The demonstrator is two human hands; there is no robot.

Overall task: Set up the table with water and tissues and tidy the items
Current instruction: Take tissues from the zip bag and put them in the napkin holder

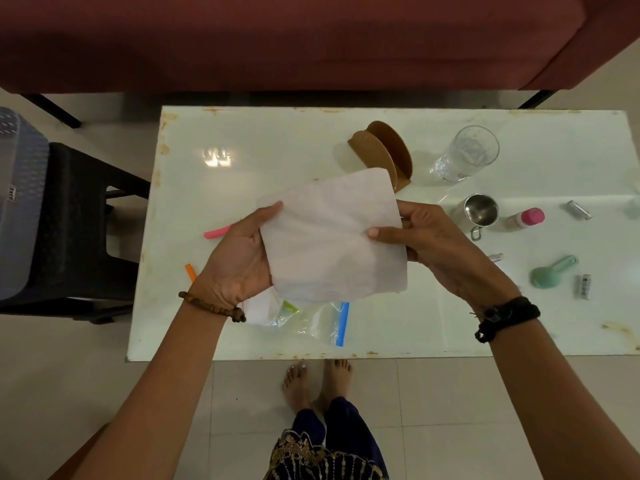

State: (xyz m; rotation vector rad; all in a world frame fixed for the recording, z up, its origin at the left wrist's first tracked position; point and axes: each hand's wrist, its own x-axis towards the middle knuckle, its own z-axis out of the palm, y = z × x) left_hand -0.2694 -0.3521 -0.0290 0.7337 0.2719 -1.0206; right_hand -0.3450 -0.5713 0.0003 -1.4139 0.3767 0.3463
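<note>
A white tissue (332,237) is held flat above the middle of the white table (242,150). My left hand (239,258) grips its left edge and my right hand (433,244) pinches its right edge. Just behind the tissue stands a brown tissue holder (381,150) with nothing visible in it. Right of the holder is a clear drinking glass (465,154), and a steel cup (479,211) sits nearer to me.
A zip bag (322,320) with a blue seal lies under the tissue. Pink (216,233) and orange (190,271) markers lie at the left. A pink-capped bottle (526,219), a green scoop (552,271) and small batteries (583,286) sit at the right. A black stool (79,216) stands left; a sofa (277,39) behind.
</note>
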